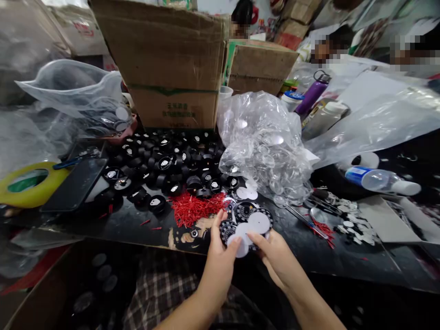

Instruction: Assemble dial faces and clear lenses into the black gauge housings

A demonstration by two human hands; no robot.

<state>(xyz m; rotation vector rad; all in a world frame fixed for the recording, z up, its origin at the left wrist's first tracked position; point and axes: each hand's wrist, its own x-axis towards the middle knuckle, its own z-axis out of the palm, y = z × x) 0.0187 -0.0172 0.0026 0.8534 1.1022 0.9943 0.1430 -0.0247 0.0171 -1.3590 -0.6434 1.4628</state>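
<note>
Both hands are together at the table's front edge, over a cluster of round watch dials. My left hand (220,250) is closed, its thumb pressed on a white disc (241,239) and its fingers behind black dials (227,230) with pale markings. My right hand (273,254) grips the same cluster from the other side, thumb on the white disc's edge. Another white disc (259,222) lies over a black dial (245,211) just above. Beside my left hand spreads a heap of small red pins (195,207). Which pieces rest on the table is partly hidden by the fingers.
Black round cases (165,162) cover the table behind. A clear bag of transparent discs (271,156) stands right of a tall cardboard box (172,68). At left lie a phone (77,183) and yellow tape roll (30,183); at right, a plastic bottle (381,180) and tweezers (307,221).
</note>
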